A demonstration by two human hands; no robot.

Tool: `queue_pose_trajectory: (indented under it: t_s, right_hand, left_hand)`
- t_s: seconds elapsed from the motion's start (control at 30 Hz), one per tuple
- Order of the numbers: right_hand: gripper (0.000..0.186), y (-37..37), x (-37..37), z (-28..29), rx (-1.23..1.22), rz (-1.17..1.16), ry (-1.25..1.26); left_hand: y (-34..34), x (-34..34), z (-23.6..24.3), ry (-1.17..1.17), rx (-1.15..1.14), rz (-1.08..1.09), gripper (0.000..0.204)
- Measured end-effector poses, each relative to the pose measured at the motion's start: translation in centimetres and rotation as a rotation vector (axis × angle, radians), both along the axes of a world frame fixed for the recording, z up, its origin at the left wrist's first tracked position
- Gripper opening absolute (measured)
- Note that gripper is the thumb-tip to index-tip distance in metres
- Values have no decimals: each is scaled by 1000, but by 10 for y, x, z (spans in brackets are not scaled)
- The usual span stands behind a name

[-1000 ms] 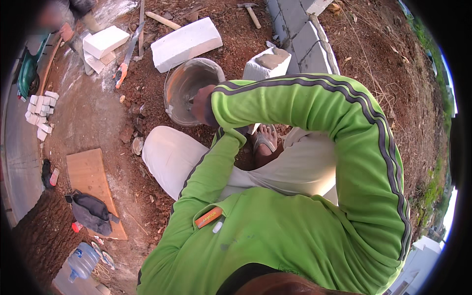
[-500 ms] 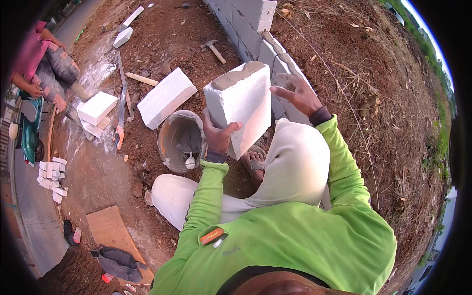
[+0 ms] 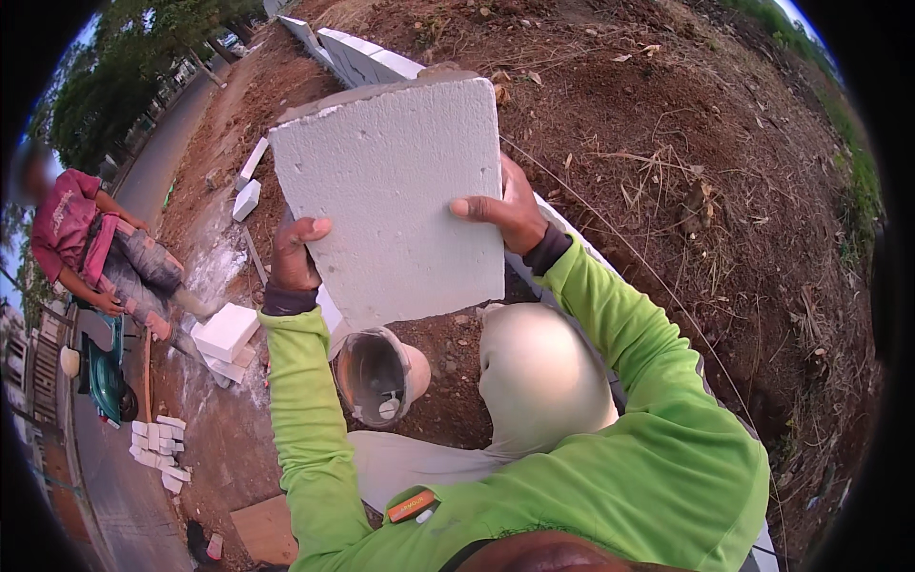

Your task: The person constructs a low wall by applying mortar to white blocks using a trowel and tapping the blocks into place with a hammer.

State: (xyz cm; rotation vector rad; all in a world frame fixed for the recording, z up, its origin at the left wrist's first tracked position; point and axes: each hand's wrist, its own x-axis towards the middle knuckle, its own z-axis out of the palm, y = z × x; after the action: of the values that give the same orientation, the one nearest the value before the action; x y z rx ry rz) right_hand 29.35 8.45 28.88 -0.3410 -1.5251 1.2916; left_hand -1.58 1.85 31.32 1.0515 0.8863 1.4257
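A large white lightweight concrete block (image 3: 396, 200) is held up in front of me, its broad face turned my way. Grey mortar shows along its far top edge. My left hand (image 3: 297, 253) grips its left side, thumb pressed on the face. On the opposite side my right hand (image 3: 505, 208) clasps the edge, thumb also on the face; the fingers of both hands are mostly hidden behind it. Below the block stands a mortar-stained bucket (image 3: 412, 367) with a trowel-like tool (image 3: 389, 406) inside, partly seen.
A low block wall (image 3: 357, 59) runs past the held block, with a string line (image 3: 648, 276) beside it over dry soil. At left, a person in a red shirt (image 3: 71, 224) sits by stacked white blocks (image 3: 227, 332). Small block pieces (image 3: 157, 448) and a green motorbike (image 3: 107, 372) are farther left.
The block has been raised and turned so its broad face meets my view. My right hand, formerly open beside it, now grips its right edge. My view has tilted up.
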Motion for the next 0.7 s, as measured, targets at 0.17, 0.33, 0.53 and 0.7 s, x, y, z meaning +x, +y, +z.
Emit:
queue_pose_trajectory:
  t_s: [0.17,0.33,0.53,0.7]
  right_hand:
    - [72,-2,38,93,72,-248,89]
    - [40,22,117,173,329,-502,220]
    - [71,69,201,168,401,-1099,-513]
    - [92,127,204,100,90,-1126,-977]
  left_hand:
    - [39,-1,108,314,306,-210,98]
    - [-14,-34,40,361,132,-10,87]
    - [-106,-75,-91,250,-193,235,82]
    - [-161,-113,-139,232,-295,457,73]
